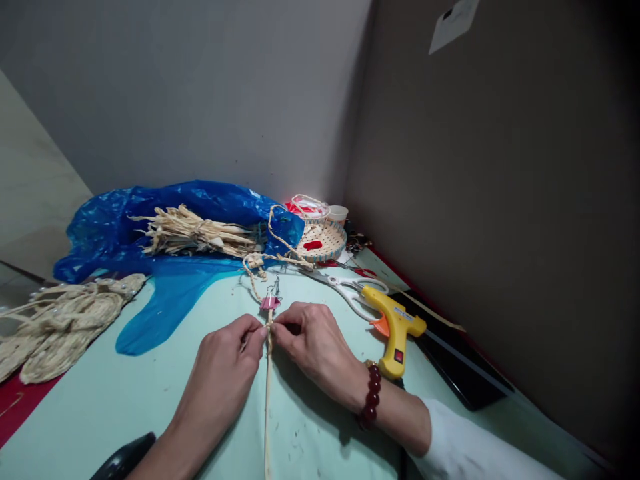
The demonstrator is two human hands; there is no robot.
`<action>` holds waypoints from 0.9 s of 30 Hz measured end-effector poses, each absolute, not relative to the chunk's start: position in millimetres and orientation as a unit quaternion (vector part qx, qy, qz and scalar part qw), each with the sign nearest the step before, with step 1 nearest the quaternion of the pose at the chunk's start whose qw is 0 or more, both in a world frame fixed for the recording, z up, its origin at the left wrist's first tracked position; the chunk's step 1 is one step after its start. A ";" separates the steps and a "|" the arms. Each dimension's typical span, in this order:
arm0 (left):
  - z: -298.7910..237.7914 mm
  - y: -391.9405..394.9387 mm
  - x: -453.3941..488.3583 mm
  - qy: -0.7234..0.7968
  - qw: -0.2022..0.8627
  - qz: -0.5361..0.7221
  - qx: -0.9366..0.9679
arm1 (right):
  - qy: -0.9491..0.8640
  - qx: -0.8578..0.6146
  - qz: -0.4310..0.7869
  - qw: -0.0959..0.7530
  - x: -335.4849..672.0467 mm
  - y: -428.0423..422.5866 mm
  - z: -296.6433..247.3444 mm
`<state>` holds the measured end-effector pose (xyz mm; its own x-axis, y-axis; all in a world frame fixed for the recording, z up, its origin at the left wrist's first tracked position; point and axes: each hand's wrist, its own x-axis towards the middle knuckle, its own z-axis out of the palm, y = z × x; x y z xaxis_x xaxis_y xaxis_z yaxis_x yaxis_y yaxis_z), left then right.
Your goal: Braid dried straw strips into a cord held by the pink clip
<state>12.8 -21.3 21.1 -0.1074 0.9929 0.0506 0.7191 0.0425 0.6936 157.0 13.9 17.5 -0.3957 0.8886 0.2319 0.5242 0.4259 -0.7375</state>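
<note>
A pale straw cord (267,400) runs up the middle of the table from its front edge. Just below a pink binder clip (270,303), my left hand (227,353) pinches the cord from the left. My right hand (317,347), with a dark red bead bracelet (373,393) at the wrist, pinches it from the right, fingertips close to the left ones. The clip grips the cord above my fingers. Beyond it a twisted length (253,280) of the same cord curls toward the back. The exact strands between my fingertips are too small to tell.
A bundle of dried straw (200,233) lies on a blue plastic bag (110,230) at the back. Woven straw slippers (75,327) lie left. White-handled scissors (350,293), a yellow glue gun (397,327) and a flat black object (465,373) lie right. A small woven basket (330,243) stands behind.
</note>
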 end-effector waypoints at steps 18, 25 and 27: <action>10.1 -41.0 37.8 0.678 0.031 0.092 0.729 | -0.705 -0.387 0.497 0.326 162.6 22.1 9.9; 16.2 -44.9 52.5 0.674 -0.033 -0.032 0.738 | -0.647 -0.394 0.552 0.349 157.9 23.9 8.8; 15.5 -45.0 56.6 0.666 -0.038 -0.034 0.744 | -0.632 -0.400 0.563 0.353 156.5 24.1 7.0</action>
<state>56.6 -45.0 15.5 0.1094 0.9940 -0.0003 0.9888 -0.1088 -0.1026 156.5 24.1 7.0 -0.4314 0.9021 -0.0037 0.1077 0.0474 -0.9931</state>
